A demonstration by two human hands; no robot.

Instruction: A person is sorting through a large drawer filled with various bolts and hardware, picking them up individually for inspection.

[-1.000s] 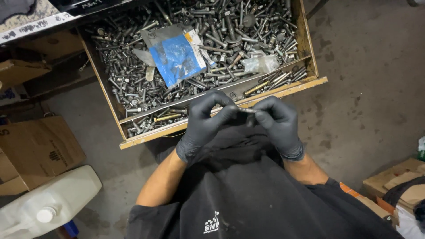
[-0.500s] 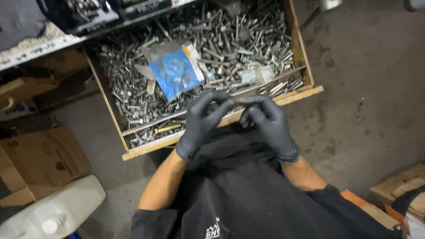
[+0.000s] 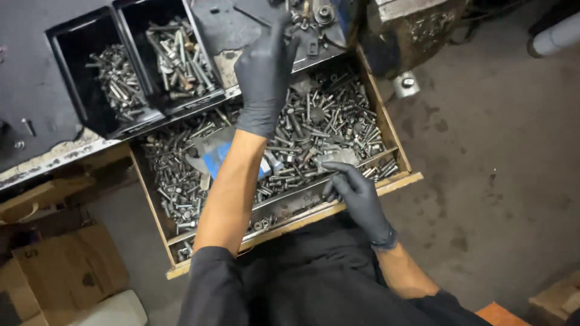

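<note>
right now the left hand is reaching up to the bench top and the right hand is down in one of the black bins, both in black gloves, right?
Not quite. The head view shows the right hand at the front of the open wooden drawer full of bolts, not in a black bin. The rest stands: the left hand reaches up to the bench top, and both wear black gloves.

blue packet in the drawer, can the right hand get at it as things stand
Probably not directly. The blue packet lies among the bolts in the wooden drawer, mostly beneath the outstretched left forearm, which crosses the way. The right hand rests at the drawer's front edge, on the far side of that arm.
</note>
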